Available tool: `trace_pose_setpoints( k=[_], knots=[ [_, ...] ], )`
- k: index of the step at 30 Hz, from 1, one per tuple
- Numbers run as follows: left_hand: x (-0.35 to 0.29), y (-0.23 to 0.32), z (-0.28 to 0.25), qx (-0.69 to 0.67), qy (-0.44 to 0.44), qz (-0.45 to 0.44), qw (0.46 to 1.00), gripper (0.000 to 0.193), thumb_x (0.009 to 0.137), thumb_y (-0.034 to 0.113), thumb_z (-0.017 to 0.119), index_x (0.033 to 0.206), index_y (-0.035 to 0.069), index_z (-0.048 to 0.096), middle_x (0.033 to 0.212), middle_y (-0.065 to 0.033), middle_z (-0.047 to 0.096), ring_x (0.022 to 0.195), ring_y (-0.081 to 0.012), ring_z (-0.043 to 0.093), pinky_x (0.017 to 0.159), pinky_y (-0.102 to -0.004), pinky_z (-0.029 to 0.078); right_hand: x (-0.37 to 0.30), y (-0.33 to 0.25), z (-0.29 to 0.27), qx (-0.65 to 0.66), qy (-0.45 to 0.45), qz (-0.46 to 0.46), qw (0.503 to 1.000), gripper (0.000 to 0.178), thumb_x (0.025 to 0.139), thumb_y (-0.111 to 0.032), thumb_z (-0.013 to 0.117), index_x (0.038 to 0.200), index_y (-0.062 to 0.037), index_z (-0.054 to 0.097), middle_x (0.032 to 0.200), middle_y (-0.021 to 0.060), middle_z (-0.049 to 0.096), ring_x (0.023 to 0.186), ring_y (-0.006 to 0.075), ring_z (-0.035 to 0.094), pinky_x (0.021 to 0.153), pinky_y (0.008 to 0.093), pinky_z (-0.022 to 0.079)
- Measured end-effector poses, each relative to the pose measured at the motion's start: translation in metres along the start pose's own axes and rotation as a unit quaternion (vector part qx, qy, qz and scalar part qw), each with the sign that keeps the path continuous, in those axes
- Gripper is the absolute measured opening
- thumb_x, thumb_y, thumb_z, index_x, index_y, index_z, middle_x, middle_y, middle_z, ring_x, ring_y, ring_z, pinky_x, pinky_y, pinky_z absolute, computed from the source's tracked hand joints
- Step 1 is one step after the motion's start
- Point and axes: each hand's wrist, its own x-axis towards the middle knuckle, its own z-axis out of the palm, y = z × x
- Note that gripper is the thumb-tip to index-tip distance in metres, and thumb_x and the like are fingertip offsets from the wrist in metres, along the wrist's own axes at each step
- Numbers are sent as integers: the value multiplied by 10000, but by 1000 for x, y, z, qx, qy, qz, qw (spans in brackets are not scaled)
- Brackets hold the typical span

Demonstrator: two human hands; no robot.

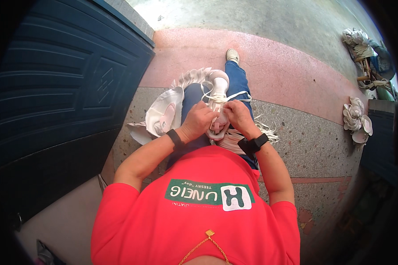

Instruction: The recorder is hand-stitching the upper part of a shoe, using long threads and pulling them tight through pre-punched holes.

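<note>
Seated, looking straight down at the lap. Both hands met at the centre over a pale pink-and-white shoe [218, 95] resting on the blue-trousered knee, toe pointing to 12 o'clock. Left hand [198, 121] curled at the shoe's 8 o'clock side, grip pressed together, apparently pinching lace near the tongue, though the exact pinch hidden under the knuckles. Right hand [239, 115] at the shoe's 4 o'clock side, fingers likewise closed on the white lace [236, 94], a loop of which trails out toward 2 o'clock across the thigh. Black bands on both wrists. A second shoe [165, 115], opening upward, lying at 9 o'clock just beside the left knee on the speckled floor [305, 137]. More pale shoes heaped well apart at 3 o'clock and 1 o'clock.

Risks, judged from this: shoe balanced on the knee only, so a hard tug on the lace could tip it off toward 9 o'clock. Loose loop could snag under the right wrist and pull unevenly. Lace end could slip back out of an eyelet if either pinch slackens.
</note>
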Motion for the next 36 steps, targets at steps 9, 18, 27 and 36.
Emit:
trace_pose_setpoints(
  k=[9,18,27,36],
  knots=[
    [0,4,2,-23,10,0,1000,216,781,7,685,991,56,689,839,-82,668,811,-313,612,736,-404,520,8,-13,15,-30,31,27,999,141,919,-109,596,959,-17,693,896,246,655,873,457,637,769,546,502],
    [22,-28,-2,-83,-23,-106,991,445,837,-26,647,1271,32,566,919,-123,666,926,-345,632,789,-427,535,14,-15,19,-5,55,56,997,262,901,-88,620,1159,-42,604,932,253,665,882,458,649,791,554,510],
    [37,-22,-1,42,-145,-88,985,565,846,66,670,1381,60,487,878,-150,622,836,-367,646,736,-455,530,13,-13,18,20,51,90,994,311,864,-146,683,1148,-37,622,971,227,677,904,438,658,814,523,530],
    [44,-19,-14,90,-169,-141,971,665,837,95,702,1453,76,452,893,-160,645,863,-368,662,740,-465,530,27,-14,31,209,17,182,961,408,862,-131,728,1220,2,585,946,145,701,860,264,687,772,367,550]
  ],
)
